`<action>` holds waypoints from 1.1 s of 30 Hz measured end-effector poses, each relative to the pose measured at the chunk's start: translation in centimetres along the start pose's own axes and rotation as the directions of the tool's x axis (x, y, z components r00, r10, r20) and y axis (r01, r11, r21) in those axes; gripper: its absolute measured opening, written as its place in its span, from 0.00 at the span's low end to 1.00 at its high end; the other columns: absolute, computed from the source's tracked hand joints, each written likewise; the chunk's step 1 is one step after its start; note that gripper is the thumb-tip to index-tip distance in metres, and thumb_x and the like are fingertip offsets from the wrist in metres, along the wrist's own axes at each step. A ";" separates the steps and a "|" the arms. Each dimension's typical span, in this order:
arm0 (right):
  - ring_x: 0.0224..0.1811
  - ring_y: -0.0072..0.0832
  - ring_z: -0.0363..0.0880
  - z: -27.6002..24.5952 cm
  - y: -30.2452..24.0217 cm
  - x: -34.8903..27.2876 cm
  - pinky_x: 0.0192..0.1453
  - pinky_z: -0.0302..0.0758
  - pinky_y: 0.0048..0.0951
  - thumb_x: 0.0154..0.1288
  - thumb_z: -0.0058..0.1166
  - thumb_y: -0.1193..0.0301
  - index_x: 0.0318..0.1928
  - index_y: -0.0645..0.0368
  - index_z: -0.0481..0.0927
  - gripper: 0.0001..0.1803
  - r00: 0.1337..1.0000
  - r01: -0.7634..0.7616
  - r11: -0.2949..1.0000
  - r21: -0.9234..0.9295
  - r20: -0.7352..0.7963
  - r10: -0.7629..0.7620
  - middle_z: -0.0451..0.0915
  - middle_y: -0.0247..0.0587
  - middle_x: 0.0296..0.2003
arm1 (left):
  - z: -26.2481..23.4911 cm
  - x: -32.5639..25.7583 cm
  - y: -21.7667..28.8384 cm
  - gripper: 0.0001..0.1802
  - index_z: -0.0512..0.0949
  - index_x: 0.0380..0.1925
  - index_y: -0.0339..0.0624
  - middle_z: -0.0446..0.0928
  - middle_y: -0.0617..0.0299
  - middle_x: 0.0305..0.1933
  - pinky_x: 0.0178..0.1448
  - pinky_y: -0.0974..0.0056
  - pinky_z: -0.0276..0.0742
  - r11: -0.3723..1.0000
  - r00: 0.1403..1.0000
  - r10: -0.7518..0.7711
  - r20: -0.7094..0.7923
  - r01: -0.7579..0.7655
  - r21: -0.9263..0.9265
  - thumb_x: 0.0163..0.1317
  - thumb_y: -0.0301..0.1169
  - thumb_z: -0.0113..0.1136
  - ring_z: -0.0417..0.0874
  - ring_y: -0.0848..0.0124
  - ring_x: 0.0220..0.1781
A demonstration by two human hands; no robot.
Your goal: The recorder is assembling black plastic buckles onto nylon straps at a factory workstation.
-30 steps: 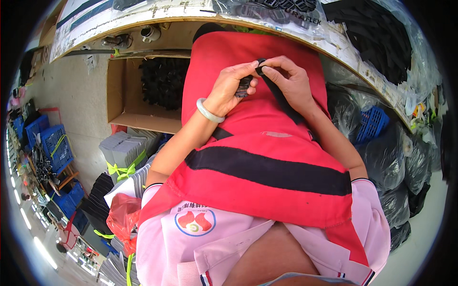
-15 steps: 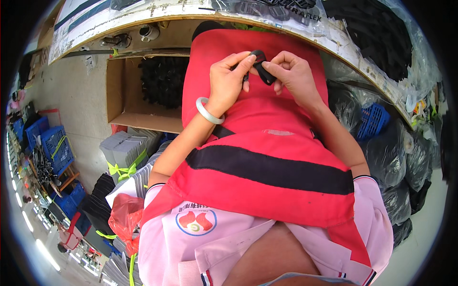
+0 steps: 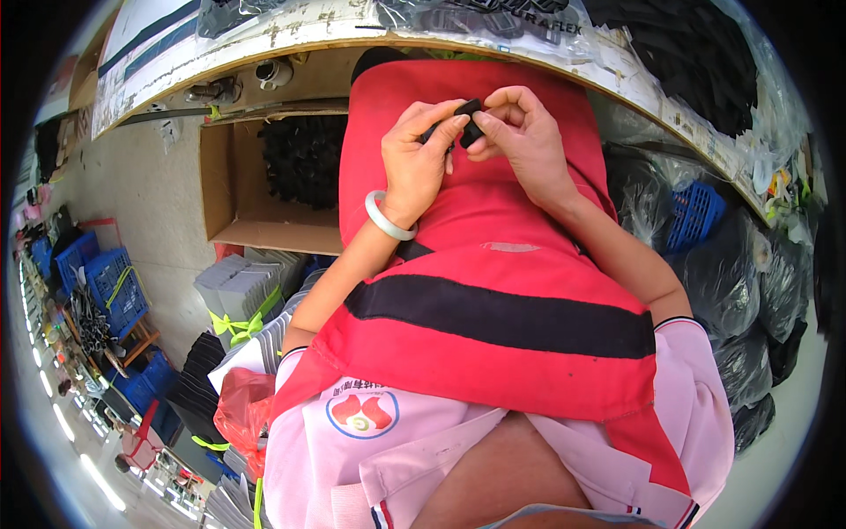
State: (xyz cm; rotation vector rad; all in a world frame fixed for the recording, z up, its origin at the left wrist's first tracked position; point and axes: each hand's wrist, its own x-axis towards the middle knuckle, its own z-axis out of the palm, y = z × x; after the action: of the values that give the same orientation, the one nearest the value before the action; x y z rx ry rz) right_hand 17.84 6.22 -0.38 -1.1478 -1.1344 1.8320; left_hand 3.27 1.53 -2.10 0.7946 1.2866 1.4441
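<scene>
A small black piece (image 3: 471, 132), dark and flat-sided, is pinched between two bare hands in front of the person, above the lap; its exact form is too small to tell. The left hand (image 3: 414, 163) grips it between thumb and fingertips, fingers curled, another dark bit partly hidden behind them. The right hand (image 3: 533, 154) holds its other side, thumb against bent fingers. Both forearms reach forward and angle inward, elbows bent. A smooth, pale bangle (image 3: 388, 228) circles the left wrist. Beneath lies a red cloth apron (image 3: 485, 203) with a wide black band (image 3: 493, 313). To the left, an open cardboard box (image 3: 278, 234) contains clustered black pieces (image 3: 304, 163); ahead curves a scuffed white worktable (image 3: 326, 25).
</scene>
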 end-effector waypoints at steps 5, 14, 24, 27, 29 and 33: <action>0.27 0.22 0.81 -0.5 -0.9 0.2 0.31 0.82 0.21 0.71 0.52 0.71 0.48 0.65 0.73 0.11 0.999 -0.046 0.998 0.053 0.024 0.044 0.78 0.37 0.31 | -1.1 -0.1 -0.4 0.10 0.84 0.41 0.37 0.78 0.63 0.34 0.23 0.75 0.70 0.994 0.995 0.083 0.061 -0.087 0.065 0.60 0.17 0.62 0.75 0.79 0.24; 0.29 0.17 0.78 -2.7 -2.7 0.4 0.33 0.76 0.20 0.66 0.59 0.67 0.39 0.64 0.82 0.11 0.943 -0.064 0.964 -0.259 0.300 0.143 0.80 0.33 0.30 | -2.1 -2.0 2.2 0.15 0.83 0.41 0.38 0.76 0.56 0.38 0.40 0.68 0.81 0.814 0.846 0.397 0.356 -0.504 0.290 0.56 0.12 0.59 0.82 0.67 0.37; 0.34 0.18 0.79 -1.9 -2.5 -0.3 0.41 0.78 0.21 0.66 0.59 0.70 0.40 0.63 0.79 0.09 0.970 -0.012 0.990 -0.143 0.240 0.046 0.81 0.35 0.32 | -2.9 -2.5 2.0 0.09 0.83 0.41 0.36 0.76 0.57 0.40 0.32 0.74 0.74 0.802 0.825 0.404 0.396 -0.528 0.280 0.61 0.17 0.61 0.80 0.74 0.33; 0.34 0.18 0.80 -1.6 -1.8 -0.1 0.41 0.78 0.20 0.66 0.59 0.72 0.42 0.63 0.76 0.09 0.973 -0.014 0.995 -0.100 0.228 0.037 0.81 0.36 0.33 | -3.0 -2.7 2.6 0.09 0.83 0.40 0.35 0.76 0.58 0.40 0.31 0.74 0.73 0.781 0.807 0.439 0.396 -0.560 0.277 0.61 0.16 0.59 0.80 0.75 0.31; 0.34 0.19 0.79 -1.0 -0.5 0.6 0.41 0.78 0.21 0.67 0.58 0.72 0.45 0.63 0.74 0.11 0.979 0.029 0.994 -0.102 0.201 -0.007 0.80 0.37 0.34 | -3.5 -3.7 4.1 0.09 0.82 0.39 0.34 0.76 0.58 0.40 0.29 0.75 0.72 0.866 0.899 0.237 0.368 -0.367 0.340 0.61 0.15 0.58 0.79 0.76 0.29; 0.36 0.19 0.78 1.9 0.3 1.1 0.42 0.77 0.22 0.69 0.56 0.70 0.53 0.61 0.70 0.16 0.896 -0.111 0.980 -0.166 0.409 0.171 0.79 0.36 0.37 | -8.8 -4.5 6.1 0.09 0.81 0.43 0.35 0.77 0.60 0.37 0.24 0.77 0.68 0.854 0.975 0.214 0.066 -0.219 0.473 0.62 0.18 0.59 0.77 0.79 0.25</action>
State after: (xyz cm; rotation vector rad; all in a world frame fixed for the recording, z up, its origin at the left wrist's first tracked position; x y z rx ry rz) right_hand 15.67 6.49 -0.59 -0.9513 -1.4734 2.2161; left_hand -5.13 -4.97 2.48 1.3111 1.6150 1.2996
